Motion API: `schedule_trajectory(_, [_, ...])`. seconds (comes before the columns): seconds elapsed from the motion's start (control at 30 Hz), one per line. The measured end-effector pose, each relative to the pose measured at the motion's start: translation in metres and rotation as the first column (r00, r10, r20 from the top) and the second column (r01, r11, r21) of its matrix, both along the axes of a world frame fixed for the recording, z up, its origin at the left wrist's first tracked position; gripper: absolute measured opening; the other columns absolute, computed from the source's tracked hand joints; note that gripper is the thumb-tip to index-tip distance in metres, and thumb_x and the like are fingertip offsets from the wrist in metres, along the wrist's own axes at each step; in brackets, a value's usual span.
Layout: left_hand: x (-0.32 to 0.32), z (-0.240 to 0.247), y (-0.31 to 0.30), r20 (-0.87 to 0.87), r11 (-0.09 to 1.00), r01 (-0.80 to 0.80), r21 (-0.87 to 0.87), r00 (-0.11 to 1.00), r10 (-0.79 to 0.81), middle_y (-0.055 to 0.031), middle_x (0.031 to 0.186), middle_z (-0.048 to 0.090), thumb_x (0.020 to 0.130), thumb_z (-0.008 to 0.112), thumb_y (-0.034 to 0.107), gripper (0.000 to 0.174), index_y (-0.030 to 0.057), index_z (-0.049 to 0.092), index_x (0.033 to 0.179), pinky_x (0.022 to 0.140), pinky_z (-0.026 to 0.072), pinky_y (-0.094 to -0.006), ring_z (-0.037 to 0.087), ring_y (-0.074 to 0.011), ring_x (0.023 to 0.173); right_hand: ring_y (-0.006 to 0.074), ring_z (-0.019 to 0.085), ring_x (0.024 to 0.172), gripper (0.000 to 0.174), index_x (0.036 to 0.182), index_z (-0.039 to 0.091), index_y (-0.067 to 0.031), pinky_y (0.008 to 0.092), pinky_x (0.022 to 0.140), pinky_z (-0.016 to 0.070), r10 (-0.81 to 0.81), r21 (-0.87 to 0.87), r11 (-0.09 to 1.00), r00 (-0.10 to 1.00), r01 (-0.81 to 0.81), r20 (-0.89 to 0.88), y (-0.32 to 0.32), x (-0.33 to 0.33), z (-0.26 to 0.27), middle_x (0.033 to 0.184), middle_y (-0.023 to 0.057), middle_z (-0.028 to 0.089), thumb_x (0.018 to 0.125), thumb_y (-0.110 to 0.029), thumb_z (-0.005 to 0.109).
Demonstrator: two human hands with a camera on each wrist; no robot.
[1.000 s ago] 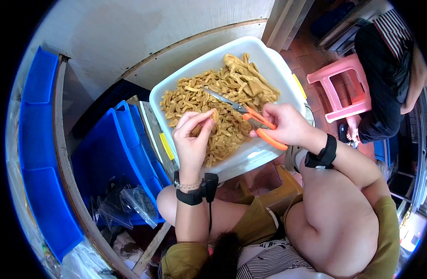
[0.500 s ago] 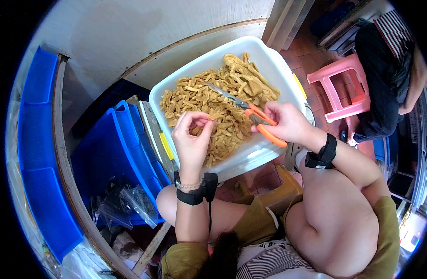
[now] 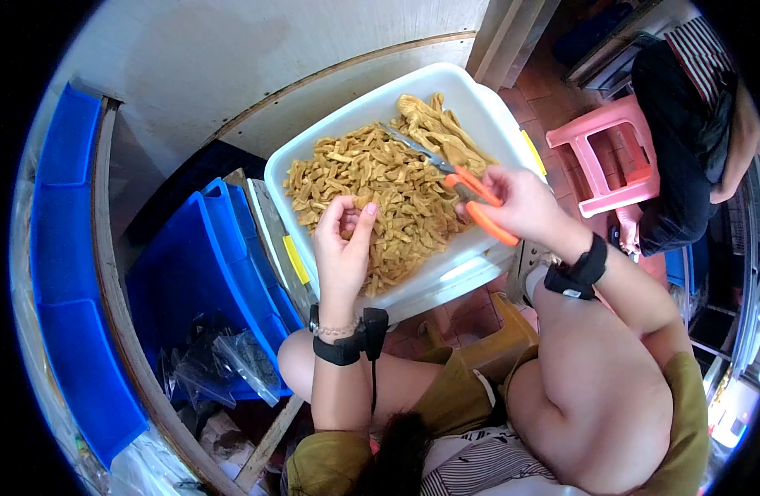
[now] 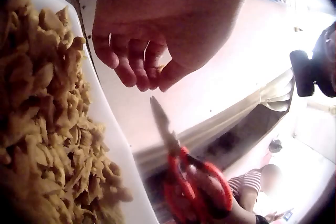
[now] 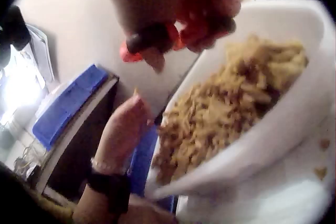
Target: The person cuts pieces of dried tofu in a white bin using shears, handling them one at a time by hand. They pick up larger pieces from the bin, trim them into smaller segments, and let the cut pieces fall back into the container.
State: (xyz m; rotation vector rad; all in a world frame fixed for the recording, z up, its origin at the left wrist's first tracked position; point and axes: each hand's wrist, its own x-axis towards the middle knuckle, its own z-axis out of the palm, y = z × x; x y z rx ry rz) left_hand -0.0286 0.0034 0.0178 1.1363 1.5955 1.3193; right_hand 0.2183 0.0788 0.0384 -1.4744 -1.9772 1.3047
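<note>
From the left: the left hand (image 3: 344,240) sits at the near-left edge of the cut strips (image 3: 396,194) in the white tub (image 3: 355,110). Half a second ago it pinched a strip; now its fingers curl toward the thumb, and I cannot tell whether a scrap remains. Further right, the orange scissors (image 3: 458,180) have swung far and right, blades nearly together over the uncut sheets (image 3: 434,124), handles gripped by the right hand (image 3: 525,207). I judge that strip done with.
</note>
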Motion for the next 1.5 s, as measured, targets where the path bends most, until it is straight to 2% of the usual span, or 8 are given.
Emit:
schedule_trajectory(0.17, [-0.001,-0.003,0.0,0.058,1.0,-0.021,-0.02,0.998,0.022,0.0059,0.068,0.046,0.088,0.068,0.015,0.021,0.004,0.052,0.08,0.056,0.0348,-0.0177,0.038,-0.0026,0.062,0.0357,0.063,0.066,0.043,0.078,0.061,-0.0032,0.044,0.059,0.0497,-0.071,0.49,0.839,0.845,-0.236,0.53,0.028,0.026,0.034,0.069,0.0178,0.062,0.068,-0.044,0.071])
schedule_trajectory(0.63, [-0.001,-0.015,0.0,-0.186,0.998,0.012,-0.056,0.982,-0.022,0.0027,0.059,0.041,0.084,0.068,0.009,0.029,0.0028,0.046,0.068,0.05,0.0318,-0.0231,0.036,-0.0051,0.056,0.0353,0.067,0.077,0.067,0.081,0.071,-0.0024,0.0421,0.067,0.0531,0.155,0.053,0.935,0.538,-0.35,0.828,0.064,-0.011,0.025,0.08,0.0196,0.068,0.075,-0.066,0.053])
schedule_trajectory(0.8, [0.002,-0.006,0.001,-0.261,0.994,-0.033,-0.106,0.965,0.004,0.0017,0.058,0.042,0.086,0.068,0.014,0.032,0.002,0.047,0.065,0.05,0.0323,-0.0242,0.037,-0.0058,0.055,0.0344,0.067,0.077,0.064,0.08,0.071,-0.0031,0.0413,0.066,0.0523,0.171,0.048,0.931,0.548,-0.362,0.819,0.081,-0.013,-0.005,0.079,0.0177,0.069,0.078,-0.063,0.051])
schedule_trajectory(1.1, [-0.002,-0.014,0.004,-0.158,0.993,-0.093,-0.066,0.984,0.081,0.0038,0.058,0.044,0.093,0.063,0.023,0.032,0.0018,0.054,0.071,0.05,0.0317,-0.0227,0.035,-0.0053,0.056,0.0173,0.058,0.059,0.066,0.07,0.064,-0.0013,0.0331,0.055,0.0442,0.212,-0.077,0.977,0.911,-0.197,0.353,0.082,0.01,-0.021,0.062,0.0066,0.059,0.071,-0.067,0.066])
schedule_trajectory(1.17, [-0.003,-0.018,0.004,-0.084,0.994,-0.111,-0.001,0.99,0.111,0.0004,0.073,0.057,0.094,0.06,0.022,0.022,0.0005,0.06,0.089,0.06,0.0407,-0.0221,0.047,-0.0062,0.066,0.0041,0.046,0.056,0.043,0.064,0.049,-0.0098,0.0237,0.049,0.0352,0.192,-0.166,0.971,0.975,-0.171,0.115,0.074,0.009,-0.002,0.06,-0.0047,0.049,0.081,-0.04,0.074])
schedule_trajectory(1.3, [0.0,-0.012,0.009,0.056,0.986,-0.102,0.13,0.994,0.095,-0.0083,0.106,0.061,0.096,0.056,0.023,0.03,0.0004,0.058,0.115,0.085,0.0445,-0.0262,0.055,-0.0121,0.094,0.0073,0.046,0.058,0.047,0.064,0.056,-0.0059,0.0259,0.052,0.0379,0.237,-0.183,0.954,0.971,-0.236,-0.02,0.054,0.008,0.03,0.058,-0.0034,0.049,0.078,-0.046,0.075])
schedule_trajectory(1.37, [0.001,-0.006,0.009,0.145,0.974,-0.089,0.207,0.988,0.059,-0.0135,0.129,0.052,0.098,0.052,0.025,0.04,0.0012,0.049,0.131,0.103,0.0348,-0.0317,0.048,-0.0173,0.117,0.0012,0.041,0.058,0.041,0.064,0.043,-0.0109,0.0206,0.05,0.0316,0.322,-0.2,0.922,0.943,-0.332,-0.079,0.044,0.009,0.037,0.062,-0.007,0.045,0.081,-0.026,0.077])
schedule_trajectory(1.5, [-0.009,-0.007,0.005,0.139,0.982,-0.021,0.187,0.99,-0.005,-0.0124,0.132,0.048,0.1,0.048,0.026,0.044,0.0006,0.044,0.135,0.106,0.0309,-0.0324,0.044,-0.0185,0.121,0.0023,0.037,0.057,0.042,0.065,0.042,-0.008,0.0235,0.049,0.0302,0.423,-0.175,0.894,0.906,-0.412,0.027,0.021,0.0,0.059,0.06,-0.0068,0.04,0.078,-0.024,0.079])
